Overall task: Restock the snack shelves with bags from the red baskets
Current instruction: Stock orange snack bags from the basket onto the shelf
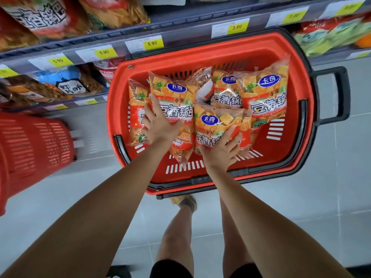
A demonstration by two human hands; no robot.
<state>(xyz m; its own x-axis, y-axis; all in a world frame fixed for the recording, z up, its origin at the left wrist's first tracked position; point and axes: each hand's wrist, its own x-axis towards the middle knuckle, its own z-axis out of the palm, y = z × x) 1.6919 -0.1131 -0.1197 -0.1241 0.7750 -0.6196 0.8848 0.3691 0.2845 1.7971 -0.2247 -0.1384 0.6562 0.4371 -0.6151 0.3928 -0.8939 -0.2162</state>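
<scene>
A red basket (261, 57) with black handles stands on the floor below me, holding several orange snack bags with blue logos. My left hand (158, 125) lies spread on the tall bag (172, 97) at the basket's left, fingers wrapping its lower half. My right hand (222, 151) grips the lower edge of the middle bag (216, 121). Two more bags (265, 97) lean against the basket's right side. The snack shelves (180, 33) run along the top, with matching bags (40, 17) on the upper left shelf.
A second red basket (30, 149) stands at the left on the grey tiled floor. Yellow price tags (152, 43) line the shelf edges. Other snack packs fill the lower left shelf (60, 85) and the right shelf (331, 35). My legs and a shoe (186, 201) are below the basket.
</scene>
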